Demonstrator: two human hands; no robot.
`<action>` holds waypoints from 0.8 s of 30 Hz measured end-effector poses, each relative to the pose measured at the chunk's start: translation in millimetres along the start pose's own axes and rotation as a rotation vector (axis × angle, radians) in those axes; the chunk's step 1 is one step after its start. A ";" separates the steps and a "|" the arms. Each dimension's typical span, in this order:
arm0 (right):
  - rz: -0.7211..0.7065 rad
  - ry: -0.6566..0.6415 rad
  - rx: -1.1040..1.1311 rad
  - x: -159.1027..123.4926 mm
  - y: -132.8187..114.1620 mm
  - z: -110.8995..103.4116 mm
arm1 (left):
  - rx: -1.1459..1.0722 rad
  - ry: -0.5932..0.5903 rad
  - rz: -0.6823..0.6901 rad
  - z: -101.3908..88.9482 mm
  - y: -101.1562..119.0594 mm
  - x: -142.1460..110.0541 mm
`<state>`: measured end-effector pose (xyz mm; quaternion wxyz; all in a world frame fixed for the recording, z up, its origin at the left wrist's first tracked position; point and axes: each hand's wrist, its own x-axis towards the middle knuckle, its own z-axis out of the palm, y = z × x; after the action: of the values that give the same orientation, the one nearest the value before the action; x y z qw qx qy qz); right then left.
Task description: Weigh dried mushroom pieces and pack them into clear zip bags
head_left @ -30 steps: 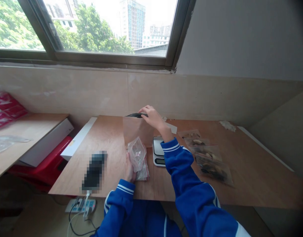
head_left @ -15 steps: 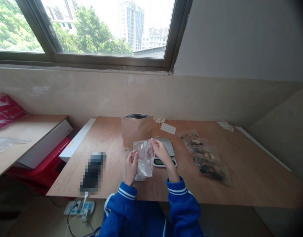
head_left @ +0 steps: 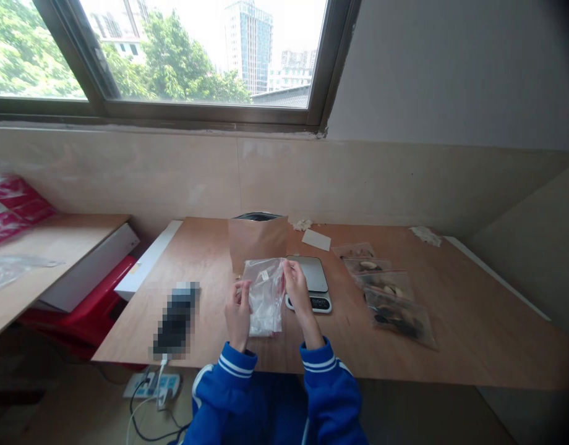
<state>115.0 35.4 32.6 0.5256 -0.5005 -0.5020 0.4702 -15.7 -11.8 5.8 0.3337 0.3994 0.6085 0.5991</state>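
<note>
1 clear bag being pinched by L hand, R hand; long axis running up-down, red edge R; 4 filled bags.

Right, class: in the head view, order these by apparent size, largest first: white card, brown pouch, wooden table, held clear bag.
1. Wooden table
2. Brown pouch and held clear bag: too alike to rank
3. White card

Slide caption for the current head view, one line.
Left hand and right hand hold a clear plastic bag in front of an open brown pouch, beside a digital scale.
</note>
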 end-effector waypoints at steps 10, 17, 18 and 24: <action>0.243 -0.212 0.178 -20.0 44.2 0.1 | 0.013 0.011 -0.040 -5.5 -13.8 0.5; -0.056 0.186 -0.208 -0.7 57.8 -92.9 | 0.230 0.045 -0.019 -13.6 -37.4 4.5; -0.125 0.303 -0.341 3.5 58.9 -121.1 | 0.315 0.066 -0.002 -15.1 -40.7 4.9; -0.139 0.601 -1.159 12.3 76.5 -277.7 | 0.664 0.129 0.201 -6.3 -38.7 -5.3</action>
<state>393.5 37.1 -41.6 0.3175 -0.7785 -0.5367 -0.0718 -22.1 -17.9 -32.8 0.0858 0.5053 0.7474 0.4226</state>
